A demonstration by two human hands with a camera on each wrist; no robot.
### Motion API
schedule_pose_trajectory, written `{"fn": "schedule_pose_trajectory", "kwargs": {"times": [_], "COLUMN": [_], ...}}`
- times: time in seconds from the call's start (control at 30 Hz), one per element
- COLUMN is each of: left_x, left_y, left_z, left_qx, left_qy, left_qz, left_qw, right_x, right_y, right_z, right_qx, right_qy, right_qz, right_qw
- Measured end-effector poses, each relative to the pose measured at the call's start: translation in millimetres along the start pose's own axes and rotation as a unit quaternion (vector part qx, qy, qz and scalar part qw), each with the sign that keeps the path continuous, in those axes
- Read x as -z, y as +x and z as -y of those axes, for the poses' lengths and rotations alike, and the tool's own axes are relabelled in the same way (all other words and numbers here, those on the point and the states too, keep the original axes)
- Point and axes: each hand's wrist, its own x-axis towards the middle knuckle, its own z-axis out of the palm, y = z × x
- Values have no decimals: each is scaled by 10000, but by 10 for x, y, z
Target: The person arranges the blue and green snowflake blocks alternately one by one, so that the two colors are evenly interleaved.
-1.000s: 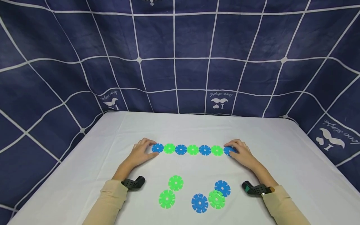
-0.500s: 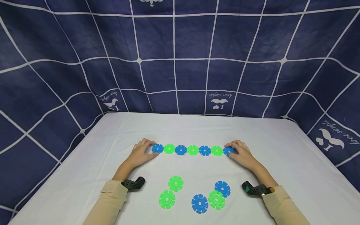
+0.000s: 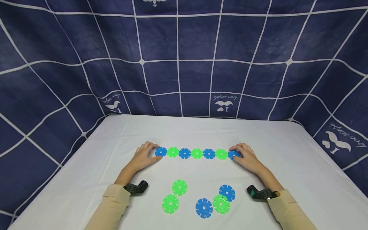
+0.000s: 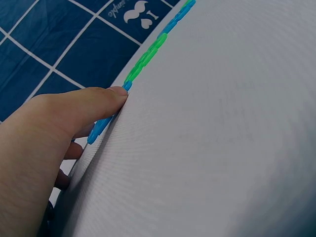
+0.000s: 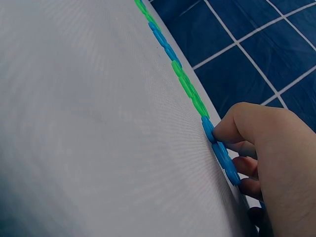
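A straight row of snowflake building discs, blue and green by turns, lies flat on the white table, edges meeting. My left hand [image 3: 143, 156] holds the blue disc [image 3: 160, 152] at the row's left end between thumb and fingers. In the left wrist view its thumb [image 4: 111, 98] presses on that disc's edge. At the right end, my right hand [image 3: 247, 156] pinches another blue disc [image 3: 233, 154], partly covered by the fingers. The right wrist view shows the thumb against this blue disc [image 5: 224, 157], beside a green disc [image 5: 190, 88]. A green disc [image 3: 196, 153] sits mid-row.
Nearer the front lie two loose green discs [image 3: 179, 187] on the left and a blue disc [image 3: 204, 208] in the middle. Beside it a green disc [image 3: 221, 204] overlaps another blue disc [image 3: 227, 192]. A dark blue checked curtain [image 3: 195, 76] hangs behind the white tablecloth [image 3: 115, 134].
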Motion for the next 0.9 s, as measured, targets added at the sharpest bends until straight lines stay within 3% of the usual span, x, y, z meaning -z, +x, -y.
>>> {"fn": "schedule_pose_trajectory", "kwargs": {"times": [0.53, 0.73, 0.9], "left_x": [-1, -6, -12], "left_y": [-3, 5, 12], "left_z": [35, 29, 29], "left_qx": [-102, -78, -60], "left_qy": [19, -5, 3], "left_qz": [5, 21, 23], "left_qw": [9999, 10000, 10000], "right_x": [21, 52, 45], "right_y": [14, 32, 32], "right_z": [35, 195, 432], "right_qx": [149, 359, 608], "right_qy": [-16, 151, 601], "right_qz": [-166, -203, 145], "right_qw": [9998, 9990, 9962]}}
